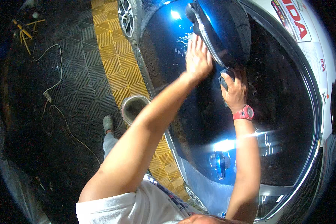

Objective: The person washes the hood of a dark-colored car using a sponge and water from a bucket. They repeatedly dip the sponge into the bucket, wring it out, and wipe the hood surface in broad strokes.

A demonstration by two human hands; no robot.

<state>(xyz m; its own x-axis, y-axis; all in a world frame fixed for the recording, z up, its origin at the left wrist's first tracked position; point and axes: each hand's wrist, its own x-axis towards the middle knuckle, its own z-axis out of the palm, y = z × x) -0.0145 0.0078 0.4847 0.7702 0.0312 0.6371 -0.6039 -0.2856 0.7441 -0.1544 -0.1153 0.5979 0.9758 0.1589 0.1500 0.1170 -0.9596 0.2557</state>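
My left hand (199, 57) lies flat on the wet blue car door panel (190, 98), fingers stretched beside the side mirror (205, 33). Nothing shows in it, though its palm is hidden. A dark, wet-looking pad or cloth (223, 79) is gripped in my right hand (235, 91), just below the mirror's tip, near the lower edge of the dark side window (282, 92). A red wristwatch (247, 112) is on the right wrist. The door handle (220, 165) shows nearer my body, left of the right forearm.
A round bucket (134, 107) stands on the yellow floor tiles (114, 56), under my left forearm. A pale cable (61, 61) crosses the dark tiles, and a yellow stand (23, 30) is at the upper left. The car's front wheel (126, 19) shows at the top.
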